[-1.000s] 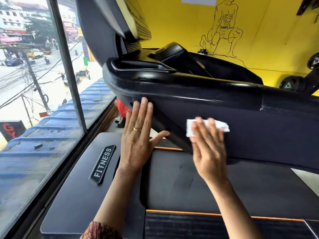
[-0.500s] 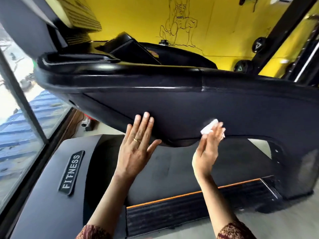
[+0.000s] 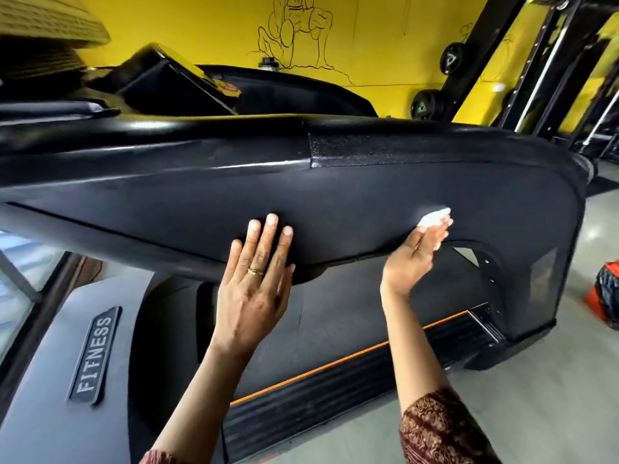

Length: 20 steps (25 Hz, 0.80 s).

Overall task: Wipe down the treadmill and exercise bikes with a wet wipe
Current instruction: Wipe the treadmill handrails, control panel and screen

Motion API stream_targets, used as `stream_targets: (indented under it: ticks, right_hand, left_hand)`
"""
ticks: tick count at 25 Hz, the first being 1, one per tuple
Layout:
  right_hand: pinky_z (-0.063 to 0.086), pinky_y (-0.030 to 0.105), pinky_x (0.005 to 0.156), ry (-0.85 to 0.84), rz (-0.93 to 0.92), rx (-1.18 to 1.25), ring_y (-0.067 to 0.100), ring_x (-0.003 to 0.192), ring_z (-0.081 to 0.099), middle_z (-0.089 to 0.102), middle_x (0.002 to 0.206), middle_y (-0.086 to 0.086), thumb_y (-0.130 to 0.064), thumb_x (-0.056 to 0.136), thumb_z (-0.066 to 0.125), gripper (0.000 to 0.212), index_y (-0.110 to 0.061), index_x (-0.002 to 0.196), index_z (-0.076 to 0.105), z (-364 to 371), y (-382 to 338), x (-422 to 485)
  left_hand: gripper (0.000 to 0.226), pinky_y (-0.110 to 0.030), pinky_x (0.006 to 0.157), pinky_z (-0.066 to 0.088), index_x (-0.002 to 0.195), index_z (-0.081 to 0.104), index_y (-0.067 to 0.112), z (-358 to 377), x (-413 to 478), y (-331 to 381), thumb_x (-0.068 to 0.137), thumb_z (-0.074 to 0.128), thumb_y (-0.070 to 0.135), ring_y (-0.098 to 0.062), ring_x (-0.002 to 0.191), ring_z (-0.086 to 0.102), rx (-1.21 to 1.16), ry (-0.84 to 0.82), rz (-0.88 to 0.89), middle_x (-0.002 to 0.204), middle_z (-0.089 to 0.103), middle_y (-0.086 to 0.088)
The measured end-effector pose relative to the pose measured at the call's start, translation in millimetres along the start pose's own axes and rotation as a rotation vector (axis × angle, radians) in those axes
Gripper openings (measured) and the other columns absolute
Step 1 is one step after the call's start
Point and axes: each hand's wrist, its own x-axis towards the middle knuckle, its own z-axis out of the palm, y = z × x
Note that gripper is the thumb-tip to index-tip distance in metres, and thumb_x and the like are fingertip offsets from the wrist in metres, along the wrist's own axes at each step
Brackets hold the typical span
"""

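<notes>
A black treadmill fills the view, and its wide side arm (image 3: 385,182) runs across the middle. My left hand (image 3: 254,279), with a gold ring, lies flat with straight fingers against the arm's lower edge. My right hand (image 3: 415,252) presses a small white wet wipe (image 3: 433,218) against the arm further right, near its curved end; the fingers cover most of the wipe. The belt (image 3: 335,316) and an orange-edged side rail (image 3: 351,386) lie below the hands.
A grey motor cover with a FITNESS plate (image 3: 95,354) sits at the lower left beside a window (image 3: 20,262). A black rack with weight plates (image 3: 425,103) stands against the yellow wall. An orange and black object (image 3: 606,293) sits on the floor at right.
The view has swung right along the treadmill arm. My right hand has slid the wipe rightward toward the arm's curved end. My left hand has stayed flat against the arm's lower edge, trailing rightward.
</notes>
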Motion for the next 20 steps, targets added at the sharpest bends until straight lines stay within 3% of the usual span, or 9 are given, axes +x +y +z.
stream_targets:
  ticks: [2,5,7,10,13,15,18,20]
  right_hand:
    - [0.019,0.033,0.116,0.004,-0.058,0.012,0.033,0.142,0.021,0.025,0.151,0.021,-0.016,0.102,0.036,0.048,0.005,0.144,0.025,5.4,-9.5,-32.3]
    - [0.017,0.038,0.118,-0.258,-0.444,-0.051,0.025,0.144,0.017,0.021,0.154,0.008,-0.023,0.103,0.031,0.049,-0.004,0.147,0.023,4.7,-17.2,-120.7]
    - [0.015,0.039,0.118,-0.323,-0.553,-0.104,0.025,0.144,0.016,0.020,0.155,0.003,-0.023,0.104,0.030,0.047,-0.006,0.148,0.024,3.5,-7.2,-115.6]
    - [0.018,0.044,0.116,-0.082,-0.273,-0.080,0.029,0.141,0.023,0.027,0.149,0.020,-0.030,0.103,0.032,0.054,0.009,0.141,0.031,-1.0,5.5,-34.8]
    - [0.022,0.051,0.114,0.038,0.010,-0.032,0.033,0.141,0.024,0.028,0.150,0.021,-0.021,0.098,0.036,0.052,0.003,0.144,0.029,-4.1,-0.1,5.3]
    - [0.018,0.050,0.116,-0.098,-0.187,-0.028,0.031,0.143,0.021,0.025,0.152,0.017,-0.017,0.101,0.037,0.048,-0.002,0.145,0.027,1.6,-8.1,-34.7]
    - [0.015,0.043,0.118,-0.475,-0.805,-0.158,0.025,0.144,0.020,0.017,0.157,0.002,-0.020,0.103,0.033,0.048,-0.015,0.149,0.022,-1.9,-14.3,-99.8]
    - [0.015,0.039,0.118,-0.453,-0.906,-0.193,0.021,0.145,0.017,0.016,0.156,0.000,-0.018,0.103,0.032,0.048,-0.014,0.149,0.022,2.8,-15.5,-68.0]
  left_hand:
    - [0.048,-0.036,0.114,0.018,0.137,0.045,0.008,7.4,6.2,7.2,0.092,0.057,0.019,-0.018,0.146,0.010,-0.010,0.012,0.021,0.152,0.026,-0.006]
    - [0.049,-0.040,0.110,0.023,0.137,0.046,0.008,14.0,11.5,10.5,0.091,0.060,0.020,-0.018,0.146,0.011,0.007,0.045,0.049,0.149,0.029,-0.005]
    - [0.049,-0.040,0.111,0.022,0.137,0.046,0.008,14.4,12.1,9.7,0.091,0.059,0.021,-0.019,0.146,0.011,0.025,0.065,0.050,0.149,0.028,-0.005]
    - [0.047,-0.038,0.113,0.019,0.136,0.047,0.009,14.3,13.2,9.7,0.092,0.058,0.021,-0.019,0.146,0.011,0.042,0.064,0.048,0.149,0.031,-0.008]
    - [0.047,-0.038,0.114,0.018,0.136,0.048,0.009,13.4,17.8,9.9,0.092,0.058,0.021,-0.018,0.146,0.011,0.040,0.064,0.053,0.149,0.031,-0.009]
    - [0.046,-0.039,0.112,0.021,0.136,0.049,0.010,13.1,22.0,8.9,0.092,0.058,0.022,-0.018,0.145,0.013,0.035,0.073,0.064,0.149,0.032,-0.009]
    - [0.046,-0.037,0.114,0.018,0.137,0.046,0.010,9.1,26.5,3.6,0.093,0.055,0.023,-0.018,0.145,0.013,0.046,0.091,0.079,0.149,0.030,-0.006]
    - [0.047,-0.038,0.115,0.014,0.137,0.046,0.010,2.8,28.4,-2.5,0.094,0.055,0.024,-0.018,0.146,0.013,0.064,0.104,0.076,0.149,0.031,-0.009]
